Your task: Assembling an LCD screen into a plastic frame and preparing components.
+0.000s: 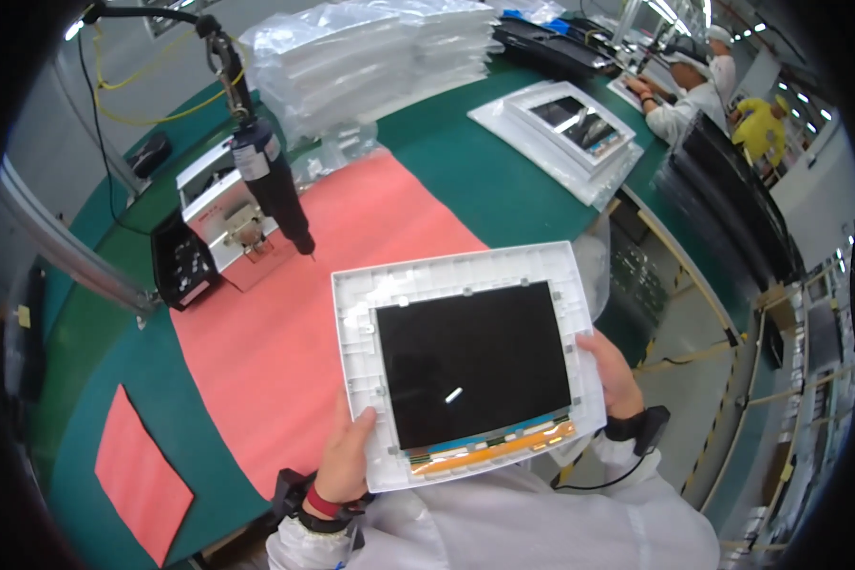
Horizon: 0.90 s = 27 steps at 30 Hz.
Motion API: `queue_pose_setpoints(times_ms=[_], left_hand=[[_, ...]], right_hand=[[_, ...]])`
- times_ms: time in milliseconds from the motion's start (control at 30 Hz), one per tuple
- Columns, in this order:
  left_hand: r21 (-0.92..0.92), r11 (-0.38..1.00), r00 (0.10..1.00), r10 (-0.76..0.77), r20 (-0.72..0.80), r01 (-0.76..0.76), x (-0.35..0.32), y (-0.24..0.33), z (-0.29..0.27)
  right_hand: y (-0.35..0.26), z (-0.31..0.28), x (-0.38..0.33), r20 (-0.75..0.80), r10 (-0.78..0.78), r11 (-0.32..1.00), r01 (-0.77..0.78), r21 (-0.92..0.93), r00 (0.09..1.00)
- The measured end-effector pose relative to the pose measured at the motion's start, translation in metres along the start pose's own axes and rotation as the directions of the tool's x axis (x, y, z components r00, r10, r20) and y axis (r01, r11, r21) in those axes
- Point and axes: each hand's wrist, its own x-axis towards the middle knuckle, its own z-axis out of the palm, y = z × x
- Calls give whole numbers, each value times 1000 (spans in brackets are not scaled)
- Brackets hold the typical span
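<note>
Between my two hands is a white plastic frame with a dark display panel set in it. An orange ribbon strip and a thin blue line run along the panel's lower edge. My left hand grips the frame's lower left side, thumb on top. My right hand holds the right side, most of its fingers hidden behind the frame. The frame is held tilted over the near edge of a pink mat. Beyond it hangs a black electric screwdriver, touched by neither hand.
A screw feeder box and a black tray of small parts stand at the left. Bagged white parts are stacked at the back. Another framed panel lies at the back right. A person works beyond it.
</note>
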Motion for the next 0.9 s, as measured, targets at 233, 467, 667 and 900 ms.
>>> queue_pose_setpoints(times_ms=[233,467,667,900], left_hand=[[49,998,999,35,3,-35,4,-2,-3],[43,998,998,37,-51,-35,4,-2,2],[64,997,991,48,-122,-40,2,-5,1],[2,1000,983,-17,-182,18,4,-14,-16]], right_hand=[[5,-7,3,13,8,1000,-9,26,1000],[3,1,4,-74,88,993,-82,85,993],[10,-8,11,28,104,957,-107,269,994],[5,4,9,10,91,961,-91,262,996]])
